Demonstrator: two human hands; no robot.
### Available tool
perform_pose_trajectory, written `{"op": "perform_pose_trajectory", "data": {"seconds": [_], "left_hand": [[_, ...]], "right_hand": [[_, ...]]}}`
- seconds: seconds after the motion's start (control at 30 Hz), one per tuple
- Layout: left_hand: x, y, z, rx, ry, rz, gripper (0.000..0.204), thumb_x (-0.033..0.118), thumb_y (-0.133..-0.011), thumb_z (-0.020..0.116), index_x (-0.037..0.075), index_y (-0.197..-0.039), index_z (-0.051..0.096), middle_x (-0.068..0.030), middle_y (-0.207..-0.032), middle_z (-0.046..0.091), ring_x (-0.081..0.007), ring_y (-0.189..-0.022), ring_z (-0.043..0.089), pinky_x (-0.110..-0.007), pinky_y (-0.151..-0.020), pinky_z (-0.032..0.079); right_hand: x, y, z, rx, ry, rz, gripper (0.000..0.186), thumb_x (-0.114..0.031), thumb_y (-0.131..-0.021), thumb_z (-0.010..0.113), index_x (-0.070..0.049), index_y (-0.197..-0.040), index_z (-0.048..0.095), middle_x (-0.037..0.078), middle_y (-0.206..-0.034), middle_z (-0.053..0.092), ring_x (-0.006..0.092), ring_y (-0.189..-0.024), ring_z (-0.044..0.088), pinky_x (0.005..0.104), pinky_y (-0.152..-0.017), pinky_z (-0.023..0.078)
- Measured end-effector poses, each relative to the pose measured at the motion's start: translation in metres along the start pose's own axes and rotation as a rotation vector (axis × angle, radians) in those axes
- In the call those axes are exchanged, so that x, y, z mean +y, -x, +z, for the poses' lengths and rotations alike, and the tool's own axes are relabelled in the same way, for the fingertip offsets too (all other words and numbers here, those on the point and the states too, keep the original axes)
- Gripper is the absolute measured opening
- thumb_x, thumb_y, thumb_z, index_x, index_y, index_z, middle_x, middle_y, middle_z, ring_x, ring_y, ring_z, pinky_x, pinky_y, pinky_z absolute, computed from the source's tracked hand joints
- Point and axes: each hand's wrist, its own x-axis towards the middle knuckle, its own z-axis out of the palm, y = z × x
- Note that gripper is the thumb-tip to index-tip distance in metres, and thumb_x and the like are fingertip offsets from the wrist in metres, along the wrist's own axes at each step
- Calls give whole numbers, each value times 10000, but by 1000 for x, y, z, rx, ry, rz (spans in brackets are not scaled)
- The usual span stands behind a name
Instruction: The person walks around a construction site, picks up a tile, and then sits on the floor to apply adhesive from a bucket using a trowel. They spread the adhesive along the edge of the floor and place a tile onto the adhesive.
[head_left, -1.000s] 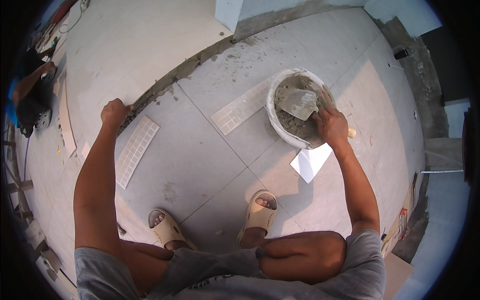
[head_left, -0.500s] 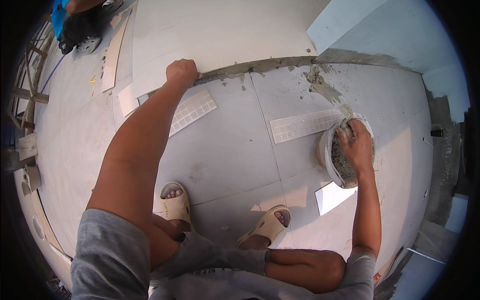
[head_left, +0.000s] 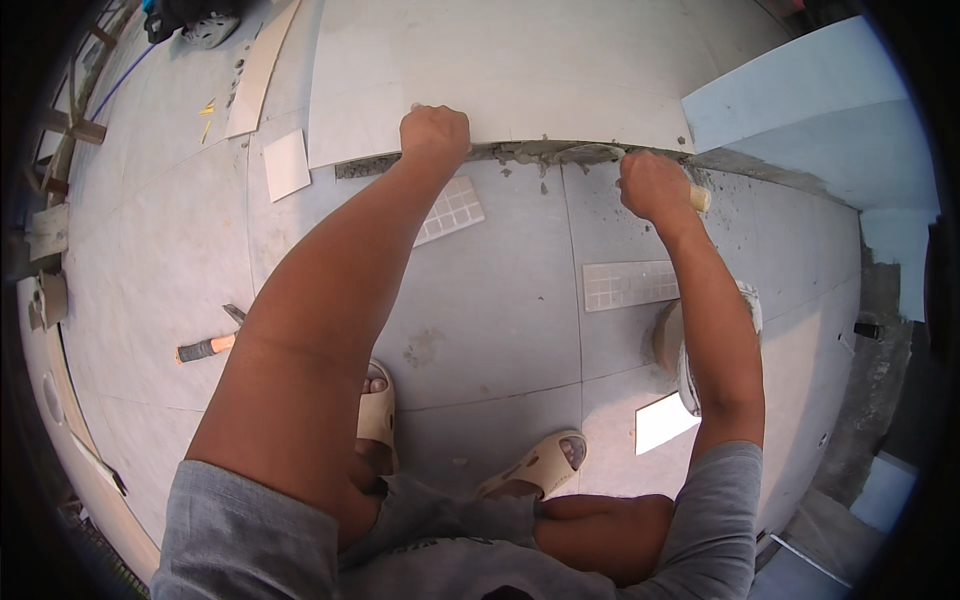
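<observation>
In my right hand (head_left: 655, 186) is a trowel, its pale handle (head_left: 701, 198) sticking out behind my fist. The trowel's blade (head_left: 592, 153) lies against the wet grey mortar (head_left: 520, 152) along the edge of a large pale slab (head_left: 500, 75). My left hand (head_left: 436, 131) is closed at the same edge, farther left; what its fingers hold, if anything, is hidden. Behind my right forearm stands a bucket (head_left: 668, 336), mostly covered. Two tile strips with gridded faces lie in front of the edge, one (head_left: 452, 208) below my left hand, the other (head_left: 625, 285) near the bucket.
A hammer-like tool with an orange and black handle (head_left: 205, 348) lies left of my arm. A small pale tile piece (head_left: 287, 165) and a long strip (head_left: 262, 75) are at the far left. A light blue wall (head_left: 800, 100) rises at the right. A bright white piece (head_left: 665, 422) lies beside the bucket.
My right hand has left the bucket and gone up to the mortared edge with the trowel. My left hand has shifted right along the edge. The whole view has shifted somewhat.
</observation>
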Motion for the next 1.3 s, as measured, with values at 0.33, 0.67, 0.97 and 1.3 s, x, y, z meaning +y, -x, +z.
{"op": "perform_pose_trajectory", "data": {"seconds": [0.33, 0.67, 0.97, 1.3], "left_hand": [[-5, 6, -1, 11, 22, -16, 201, 149, -936, 567, 106, -951, 762, -101, -967, 742, -245, -1011, 695, -340, -1024, 467], [5, 1, -4, 15, 2, -19, 200, 168, -934, 578, 91, -979, 757, -111, -1021, 735, -255, -1067, 677, -338, -954, 514], [-3, -4, 2, -25, 3, -53, 350, 404, -901, 665, 88, -1024, 752, -102, -1028, 731, -262, -1105, 650, -365, -867, 552], [1, -7, -3, -34, -20, -20, 404, 484, -884, 678, 103, -1001, 748, -68, -1008, 730, -238, -1025, 677, -354, -826, 567]], "right_hand": [[5, 32, -53, 55, -58, 72, 235, -246, -852, 701, -17, -895, 728, 171, -967, 708, 337, -893, 703, 448, -794, 551], [16, 14, 44, 267, 110, -80, 147, -126, -819, 589, -47, -767, 701, 133, -845, 674, 321, -786, 686, 432, -706, 551], [-32, 37, 17, 206, -251, 24, 159, -144, -859, 609, -5, -864, 685, 182, -935, 657, 371, -849, 675, 454, -757, 543], [-95, 55, 79, -42, -647, 49, 318, -198, -904, 617, 73, -1071, 608, 269, -1141, 566, 444, -991, 638, 483, -876, 533]]}}
